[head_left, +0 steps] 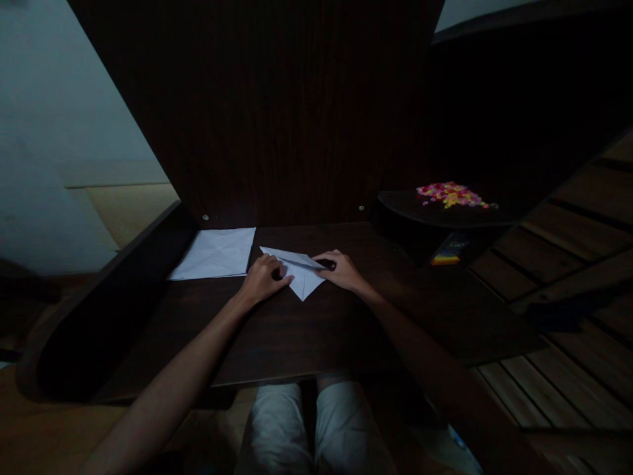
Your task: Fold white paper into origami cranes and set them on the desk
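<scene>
A partly folded sheet of white paper (304, 280) lies on the dark wooden desk, one pointed corner towards me and a raised flap along its far side. My left hand (264, 277) rests on its left part, fingers curled and thumb pressed on the paper. At the opposite side, my right hand (340, 268) pinches the right corner of the flap between thumb and fingers. Left of my hands sits a stack of creased white paper sheets (215, 253), apart from the folded one.
A small side shelf (395, 200) at the right bears a pile of pink, red and yellow bits (452, 194). A raised side panel (113, 297) bounds the desk (297, 343) at left, and a tall dark back panel (277, 119) rises behind it. My knees are below the front edge.
</scene>
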`<state>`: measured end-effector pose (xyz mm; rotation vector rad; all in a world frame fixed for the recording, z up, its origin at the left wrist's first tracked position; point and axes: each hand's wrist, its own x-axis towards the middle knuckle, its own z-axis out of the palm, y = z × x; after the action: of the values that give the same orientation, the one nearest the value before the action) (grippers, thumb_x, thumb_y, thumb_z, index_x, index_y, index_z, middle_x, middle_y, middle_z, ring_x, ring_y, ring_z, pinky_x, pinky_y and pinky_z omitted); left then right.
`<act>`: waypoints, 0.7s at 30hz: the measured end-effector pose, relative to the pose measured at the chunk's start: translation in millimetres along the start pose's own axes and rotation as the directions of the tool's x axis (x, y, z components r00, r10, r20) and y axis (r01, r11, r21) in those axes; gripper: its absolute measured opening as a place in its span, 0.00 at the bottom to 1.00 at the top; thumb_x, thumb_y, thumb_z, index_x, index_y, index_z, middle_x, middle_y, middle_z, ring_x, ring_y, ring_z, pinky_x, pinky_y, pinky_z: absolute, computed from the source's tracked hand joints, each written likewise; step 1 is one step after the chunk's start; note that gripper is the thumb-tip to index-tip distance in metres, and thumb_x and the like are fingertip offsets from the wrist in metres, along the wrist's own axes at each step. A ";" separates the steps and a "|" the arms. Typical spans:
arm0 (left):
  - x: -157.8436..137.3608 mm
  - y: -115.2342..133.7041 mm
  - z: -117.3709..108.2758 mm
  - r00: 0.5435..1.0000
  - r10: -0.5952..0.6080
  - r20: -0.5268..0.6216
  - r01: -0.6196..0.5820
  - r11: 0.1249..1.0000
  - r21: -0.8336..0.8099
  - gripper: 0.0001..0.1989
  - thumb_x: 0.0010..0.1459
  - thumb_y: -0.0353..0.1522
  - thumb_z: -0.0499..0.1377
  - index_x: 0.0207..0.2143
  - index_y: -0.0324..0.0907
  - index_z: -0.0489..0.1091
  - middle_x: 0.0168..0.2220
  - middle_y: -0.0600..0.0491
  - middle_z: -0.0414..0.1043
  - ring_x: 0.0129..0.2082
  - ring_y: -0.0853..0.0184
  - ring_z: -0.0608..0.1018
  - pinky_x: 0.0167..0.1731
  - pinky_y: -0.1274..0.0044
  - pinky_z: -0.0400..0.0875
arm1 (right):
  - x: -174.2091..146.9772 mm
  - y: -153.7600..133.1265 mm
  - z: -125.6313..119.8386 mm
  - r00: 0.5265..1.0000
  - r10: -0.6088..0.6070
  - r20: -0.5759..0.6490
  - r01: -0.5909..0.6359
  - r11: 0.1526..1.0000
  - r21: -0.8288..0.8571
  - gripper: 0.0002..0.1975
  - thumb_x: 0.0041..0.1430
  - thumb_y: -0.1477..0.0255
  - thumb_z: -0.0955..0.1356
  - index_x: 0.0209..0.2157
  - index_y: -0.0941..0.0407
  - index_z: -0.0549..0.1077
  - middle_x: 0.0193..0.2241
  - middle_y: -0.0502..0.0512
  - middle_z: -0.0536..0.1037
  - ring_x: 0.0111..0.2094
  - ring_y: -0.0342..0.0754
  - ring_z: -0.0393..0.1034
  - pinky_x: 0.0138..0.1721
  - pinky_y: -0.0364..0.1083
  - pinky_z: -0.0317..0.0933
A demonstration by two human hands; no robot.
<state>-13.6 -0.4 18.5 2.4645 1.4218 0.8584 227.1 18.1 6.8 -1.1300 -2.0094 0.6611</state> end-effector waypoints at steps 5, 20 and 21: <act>0.1 0.2 3.4 0.998 0.038 0.049 -0.033 0.995 -0.099 0.09 0.52 0.37 0.58 0.33 0.42 0.73 0.38 0.47 0.73 0.43 0.57 0.72 0.49 0.67 0.63 | -4.6 -3.8 -0.6 0.988 -0.073 0.134 0.082 0.995 -0.064 0.23 0.42 0.64 0.75 0.44 0.50 0.76 0.48 0.55 0.75 0.49 0.53 0.62 0.53 0.56 0.51; -2.2 1.7 8.3 0.970 0.107 0.219 -0.089 0.992 -0.090 0.14 0.59 0.34 0.49 0.43 0.41 0.70 0.50 0.46 0.69 0.55 0.57 0.67 0.61 0.65 0.50 | -6.2 2.5 3.2 0.985 -0.065 0.159 0.102 0.967 -0.233 0.22 0.49 0.59 0.71 0.47 0.50 0.74 0.53 0.54 0.71 0.51 0.56 0.58 0.53 0.62 0.46; -2.6 2.9 8.1 0.967 0.101 0.234 -0.085 0.993 -0.078 0.15 0.60 0.34 0.48 0.44 0.40 0.69 0.50 0.45 0.69 0.55 0.57 0.67 0.61 0.64 0.50 | -6.3 2.3 3.4 0.985 -0.067 0.156 0.104 0.964 -0.243 0.23 0.49 0.58 0.71 0.47 0.50 0.74 0.53 0.54 0.71 0.51 0.56 0.58 0.53 0.61 0.47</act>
<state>-7.9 -3.0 12.0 2.5003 1.1847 0.5910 227.8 13.5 1.0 -1.1583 -2.3045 0.4662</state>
